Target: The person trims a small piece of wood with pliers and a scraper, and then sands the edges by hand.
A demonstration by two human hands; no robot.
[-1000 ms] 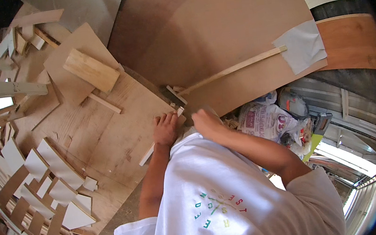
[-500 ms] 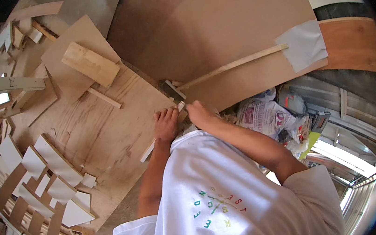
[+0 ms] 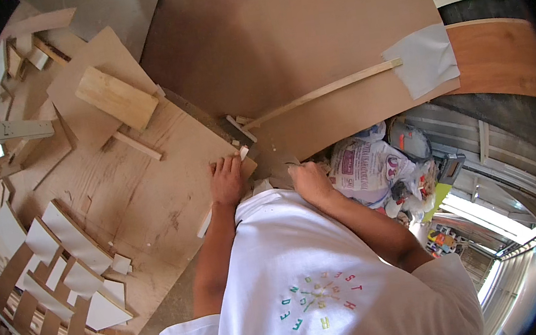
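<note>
My left hand (image 3: 227, 180) presses down at the table edge, fingers curled over a narrow pale wood strip (image 3: 244, 151). One end of the strip shows just past my fingertips; the middle is hidden under my hand and wrist. To the right, off the table edge, my right hand (image 3: 312, 182) is closed around a tool with a thin, greyish blade (image 3: 281, 171). Most of its handle is inside my fist, so its exact kind is unclear. The blade reaches from the fist toward the strip and my left hand.
A plywood worktop (image 3: 171, 193) carries a thick wood block (image 3: 117, 97) and a thin stick (image 3: 138, 146). White-faced panels (image 3: 76, 238) stand at the left. Beyond lies a large brown board (image 3: 304, 22) with a long batten (image 3: 326, 94). Filled bags (image 3: 372, 167) sit at the right.
My right hand has drawn back to the right and nearer my body, away from my left hand, uncovering the thin blade. My left hand stays on the strip. The view has shifted slightly.
</note>
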